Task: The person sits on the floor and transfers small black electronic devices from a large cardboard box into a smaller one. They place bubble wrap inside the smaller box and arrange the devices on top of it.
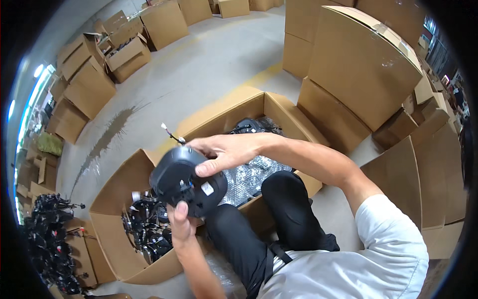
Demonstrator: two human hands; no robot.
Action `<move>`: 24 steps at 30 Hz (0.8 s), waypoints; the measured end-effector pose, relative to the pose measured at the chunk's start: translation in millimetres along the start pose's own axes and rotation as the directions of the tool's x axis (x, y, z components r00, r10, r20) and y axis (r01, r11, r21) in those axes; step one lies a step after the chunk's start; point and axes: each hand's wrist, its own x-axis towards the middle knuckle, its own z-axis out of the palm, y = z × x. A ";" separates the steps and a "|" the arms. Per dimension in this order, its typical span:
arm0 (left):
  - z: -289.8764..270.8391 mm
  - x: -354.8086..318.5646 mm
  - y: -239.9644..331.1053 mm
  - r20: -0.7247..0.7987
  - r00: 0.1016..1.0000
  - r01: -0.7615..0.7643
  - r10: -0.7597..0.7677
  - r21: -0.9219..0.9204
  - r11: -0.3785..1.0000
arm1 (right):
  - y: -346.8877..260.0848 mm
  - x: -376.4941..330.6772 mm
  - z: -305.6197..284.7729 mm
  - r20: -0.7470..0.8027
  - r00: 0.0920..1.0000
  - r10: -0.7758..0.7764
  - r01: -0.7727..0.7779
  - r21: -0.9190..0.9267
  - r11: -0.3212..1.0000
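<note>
I hold a round dark grey plastic part [181,179] with both hands above two open cartons. My right hand [224,152] lies over its top, fingers spread across the housing. From below, my left hand [180,222] grips its lower edge, thumb up on the face. A small white label shows on the part, and a thin wire with a white plug [170,133] sticks out past it. Under the part, the left carton [107,226] holds several similar black parts. The carton ahead [239,102] holds bubble wrap [251,177] and one black part [251,124].
My knees in black trousers [284,199] press against the cartons. Tall closed cartons [358,65] are stacked at the right. More open cartons [119,50] line the far left of the concrete floor. A heap of black wired parts [50,239] lies at the lower left.
</note>
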 end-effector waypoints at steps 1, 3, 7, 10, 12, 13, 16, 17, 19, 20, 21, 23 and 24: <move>5.8 16.4 -2.0 0.017 1.000 -0.007 0.006 0.051 0.999 | 6.8 -7.9 3.7 -0.141 0.987 -0.083 0.088 0.026 0.996; 26.2 52.1 -12.9 0.049 0.999 0.002 -0.014 0.241 0.970 | 14.1 -22.9 -0.4 -0.370 0.922 0.111 -0.027 0.224 0.974; 50.6 103.0 -43.4 0.234 0.921 0.163 -0.312 0.498 0.852 | 106.5 -59.5 -15.3 -0.589 0.770 0.246 0.054 0.443 0.895; 11.7 124.5 -106.8 0.301 0.918 -0.057 -0.259 0.746 0.664 | 163.3 -78.6 -37.3 -0.771 0.553 0.315 -0.107 0.309 0.945; 13.4 124.3 -117.9 0.051 0.947 0.204 -0.319 0.672 0.712 | 193.8 -92.9 -80.7 -0.876 0.461 0.141 -0.155 0.076 0.985; 13.9 130.5 -116.3 0.038 0.949 0.202 -0.312 0.685 0.700 | 212.7 -100.3 -104.2 -0.936 0.314 0.158 -0.303 0.059 0.951; 27.9 132.1 -107.3 0.035 0.960 0.151 -0.277 0.769 0.621 | 263.8 -96.1 -160.4 -0.989 0.125 -0.084 -0.794 -0.151 0.588; 25.0 130.4 -111.8 0.080 0.957 0.105 -0.279 0.802 0.588 | 283.8 -94.2 -174.7 -0.979 0.167 -0.114 -0.852 -0.202 0.483; 20.4 129.8 -115.6 0.121 0.947 0.060 -0.298 0.844 0.534 | 324.7 -90.3 -192.2 -0.962 0.233 -0.145 -0.909 -0.269 0.320; 19.8 130.0 -114.4 0.119 0.942 0.063 -0.313 0.856 0.514 | 343.1 -91.6 -196.7 -0.974 0.213 -0.076 -0.899 -0.226 0.375; 17.9 131.3 -111.7 0.111 0.940 0.065 -0.324 0.871 0.488 | 362.3 -87.9 -200.0 -0.980 0.199 -0.005 -0.883 -0.181 0.434; 25.4 134.0 -109.6 0.107 0.936 0.082 -0.336 0.861 0.502 | 388.9 -109.9 -220.2 -0.981 0.118 0.152 -0.830 -0.014 0.557; 32.6 136.4 -113.2 0.132 0.928 0.079 -0.349 0.846 0.528 | 405.9 -147.9 -230.8 -0.972 0.140 0.187 -0.816 -0.006 0.578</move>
